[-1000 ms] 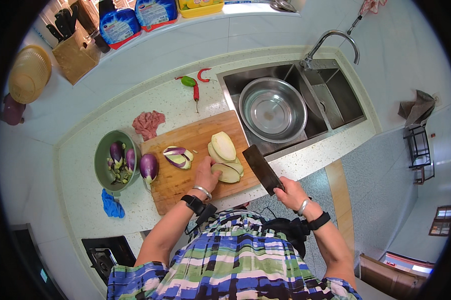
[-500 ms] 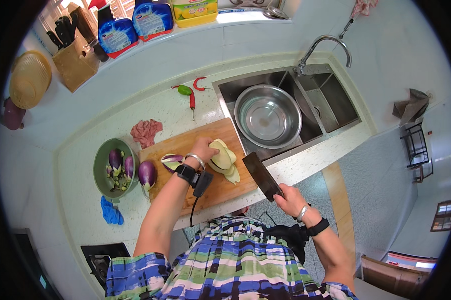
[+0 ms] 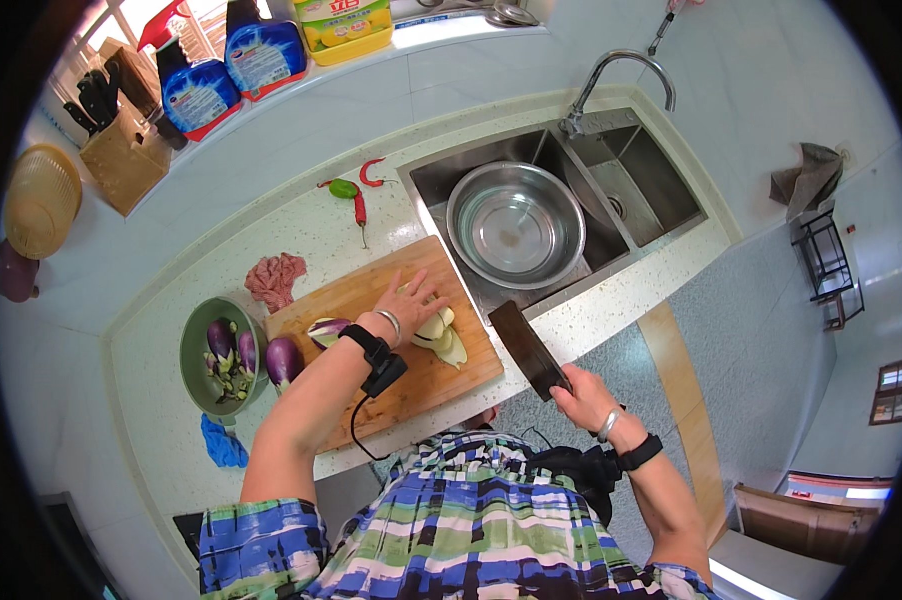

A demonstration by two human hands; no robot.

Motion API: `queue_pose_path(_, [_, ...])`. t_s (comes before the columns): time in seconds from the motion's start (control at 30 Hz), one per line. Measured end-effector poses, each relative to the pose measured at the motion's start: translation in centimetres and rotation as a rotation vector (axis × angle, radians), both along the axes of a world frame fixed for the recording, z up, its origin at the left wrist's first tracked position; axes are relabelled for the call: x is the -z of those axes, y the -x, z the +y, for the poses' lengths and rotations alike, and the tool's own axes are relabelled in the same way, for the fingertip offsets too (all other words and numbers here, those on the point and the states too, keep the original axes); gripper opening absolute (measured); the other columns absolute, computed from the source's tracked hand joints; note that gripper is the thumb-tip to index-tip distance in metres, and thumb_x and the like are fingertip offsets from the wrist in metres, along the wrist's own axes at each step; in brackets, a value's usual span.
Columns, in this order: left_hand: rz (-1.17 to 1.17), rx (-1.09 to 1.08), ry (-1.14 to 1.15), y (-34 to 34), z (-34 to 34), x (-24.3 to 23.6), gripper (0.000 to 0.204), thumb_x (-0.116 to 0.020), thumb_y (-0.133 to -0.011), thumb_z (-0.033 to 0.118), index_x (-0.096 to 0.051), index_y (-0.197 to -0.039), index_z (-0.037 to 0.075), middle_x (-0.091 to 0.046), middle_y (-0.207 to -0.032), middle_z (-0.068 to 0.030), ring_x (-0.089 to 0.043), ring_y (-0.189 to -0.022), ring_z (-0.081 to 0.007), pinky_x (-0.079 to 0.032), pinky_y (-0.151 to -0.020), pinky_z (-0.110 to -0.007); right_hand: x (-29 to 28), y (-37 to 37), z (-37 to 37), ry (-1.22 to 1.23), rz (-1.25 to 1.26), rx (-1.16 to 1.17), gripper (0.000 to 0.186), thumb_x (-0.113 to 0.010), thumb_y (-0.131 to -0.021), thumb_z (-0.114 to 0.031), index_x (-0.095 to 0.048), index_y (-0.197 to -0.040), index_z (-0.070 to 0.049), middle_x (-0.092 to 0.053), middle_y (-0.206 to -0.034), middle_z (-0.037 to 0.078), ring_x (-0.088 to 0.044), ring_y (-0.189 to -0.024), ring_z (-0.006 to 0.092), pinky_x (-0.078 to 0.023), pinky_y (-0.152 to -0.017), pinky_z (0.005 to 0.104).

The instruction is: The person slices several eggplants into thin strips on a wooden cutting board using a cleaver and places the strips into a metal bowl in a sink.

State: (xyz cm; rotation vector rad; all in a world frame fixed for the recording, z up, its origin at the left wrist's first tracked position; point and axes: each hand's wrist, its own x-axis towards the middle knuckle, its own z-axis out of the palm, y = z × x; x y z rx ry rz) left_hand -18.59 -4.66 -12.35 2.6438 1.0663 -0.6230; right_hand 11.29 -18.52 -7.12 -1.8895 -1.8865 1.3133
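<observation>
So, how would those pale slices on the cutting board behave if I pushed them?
The pale slices would probably slide over one another, since they lie unevenly overlapped. They look fairly thin, so each may bend a little and feel light. Rolling seems unlikely, given their broad, flat faces.
</observation>
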Motion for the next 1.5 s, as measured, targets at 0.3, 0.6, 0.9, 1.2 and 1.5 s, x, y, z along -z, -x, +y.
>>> queue_pose_path(0.3, [-0.390,-0.243,0.128,2.5,-0.1,2.5,0.065,-0.065,-0.061,0.000,-0.043,-0.120,0.015,-0.044,-0.119,-0.0110,-0.041,-0.115,-0.0320,-0.029,-0.101,-0.046,1.6,-0.5,-0.4,-0.108,0.031,0.016,0.019,-0.055,-0.079,-0.018,-0.052,-0.082,0.001,-0.059,-0.061,0.012,-0.059,-0.056,0.0240,-0.045,-0.053,0.0347])
queue_pose_path(0.6, [-0.335,0.003,-0.070,1.5,-2.3,3.2,0.071,-0.073,-0.057,0.008,-0.042,-0.120,0.015,-0.042,-0.128,-0.0082,-0.036,-0.124,-0.0288,-0.032,-0.099,-0.043,-0.2,0.8,0.4,0.027,0.007,0.004,0.024,-0.054,-0.079,-0.019,-0.053,-0.091,0.001,-0.059,-0.081,0.027,-0.056,-0.082,0.0443,-0.045,-0.070,0.0465])
queue_pose_path(0.9, [-0.433,-0.154,0.001,2.6,-1.6,3.0,0.069,-0.073,-0.056,0.011,-0.042,-0.117,0.011,-0.046,-0.119,-0.0086,-0.043,-0.113,-0.0275,-0.036,-0.092,-0.040,0.4,0.6,0.2,0.023,0.022,0.010,0.024,-0.055,-0.079,-0.019,-0.053,-0.092,0.002,-0.059,-0.082,0.026,-0.056,-0.082,0.0446,-0.045,-0.071,0.0467])
queue_pose_path(1.2, [-0.403,-0.133,-0.079,2.2,-2.5,2.4,0.075,-0.074,-0.052,0.016,-0.042,-0.119,0.010,-0.048,-0.113,-0.0103,-0.043,-0.110,-0.0281,-0.032,-0.096,-0.040,1.3,0.2,0.0,-0.109,-0.012,-0.014,0.020,-0.056,-0.078,-0.018,-0.053,-0.083,0.001,-0.058,-0.064,0.017,-0.059,-0.061,0.0312,-0.045,-0.057,0.0383])
queue_pose_path(1.5, [-0.454,-0.150,-0.096,2.0,-2.9,3.4,0.072,-0.071,-0.054,0.008,-0.041,-0.119,0.008,-0.045,-0.115,-0.0133,-0.041,-0.112,-0.0314,-0.033,-0.096,-0.040,1.2,0.2,0.3,-0.072,0.017,0.006,0.021,-0.055,-0.078,-0.019,-0.053,-0.085,0.001,-0.060,-0.066,0.017,-0.060,-0.065,0.0330,-0.046,-0.060,0.0391])
